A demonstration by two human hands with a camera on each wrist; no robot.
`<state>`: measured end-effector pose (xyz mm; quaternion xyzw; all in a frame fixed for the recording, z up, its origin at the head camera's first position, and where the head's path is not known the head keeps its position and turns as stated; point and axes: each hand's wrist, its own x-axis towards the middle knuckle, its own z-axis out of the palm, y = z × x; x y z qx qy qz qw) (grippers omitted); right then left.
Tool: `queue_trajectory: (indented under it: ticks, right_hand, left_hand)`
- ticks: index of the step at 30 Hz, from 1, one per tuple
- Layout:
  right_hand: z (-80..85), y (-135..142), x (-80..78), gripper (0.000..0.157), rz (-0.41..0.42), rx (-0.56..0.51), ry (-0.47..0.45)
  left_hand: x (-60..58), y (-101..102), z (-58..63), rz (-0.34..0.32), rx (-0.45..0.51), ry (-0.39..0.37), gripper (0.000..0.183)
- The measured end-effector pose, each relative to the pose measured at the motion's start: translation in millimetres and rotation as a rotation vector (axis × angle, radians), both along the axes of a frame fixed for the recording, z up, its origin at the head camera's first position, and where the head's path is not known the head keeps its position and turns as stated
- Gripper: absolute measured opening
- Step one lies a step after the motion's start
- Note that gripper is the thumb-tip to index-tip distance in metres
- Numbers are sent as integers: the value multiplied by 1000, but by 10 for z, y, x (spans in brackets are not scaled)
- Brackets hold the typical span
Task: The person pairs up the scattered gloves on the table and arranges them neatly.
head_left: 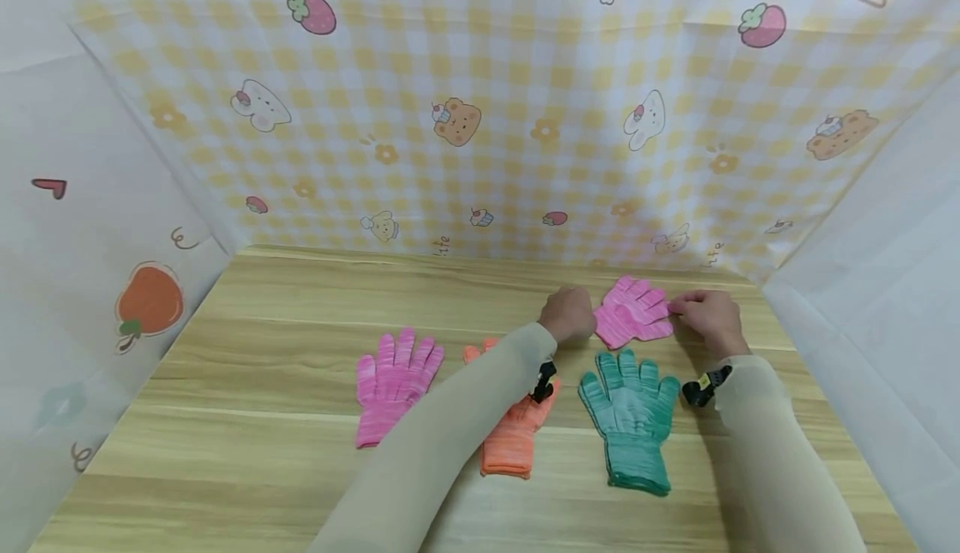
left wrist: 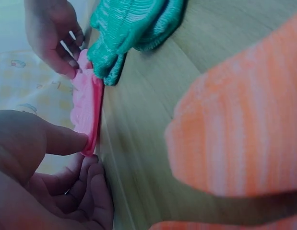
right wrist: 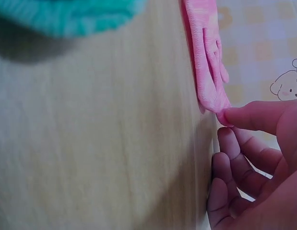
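Observation:
At the back right of the table lies a light pink knit glove (head_left: 632,313), its fingers toward the upper right. My left hand (head_left: 570,315) pinches its cuff end between thumb and fingers, as the left wrist view shows along the pink glove (left wrist: 88,110). At the other side my right hand (head_left: 708,320) pinches a fingertip of the glove (right wrist: 209,72) between thumb and index finger. Just in front of it a green glove (head_left: 633,420) lies flat, fingers pointing away. An orange glove (head_left: 508,445) sits partly hidden under my left forearm.
A darker pink glove (head_left: 393,378) lies to the left, its cuff edge close to my left sleeve (head_left: 450,436). Behind the wooden table (head_left: 247,420) hangs a yellow checked cloth (head_left: 510,170). White sheets (head_left: 892,286) flank the sides.

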<state>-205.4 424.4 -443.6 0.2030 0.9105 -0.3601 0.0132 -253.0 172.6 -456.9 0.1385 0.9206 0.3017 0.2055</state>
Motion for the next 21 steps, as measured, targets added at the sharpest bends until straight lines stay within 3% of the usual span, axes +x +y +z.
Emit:
queue_trajectory:
  ticks: [3,6,10,17,21]
  right_hand:
    - [17,-10,17,43,27,-1,5]
    - [28,-27,35,45,55,2,11]
    - [44,-53,41,46,87,10,12]
    - [75,-132,31,45,132,24,43]
    - [112,-198,36,46,155,34,64]
  left_hand:
    - [2,-66,63,-3,19,-35,47]
    - [-78,-67,-75,6,25,18,44]
    - [-83,-156,-63,-7,56,38,40]
    - [122,-435,312,-7,203,-10,43]
    - [188,-556,420,-10,248,-2,46]
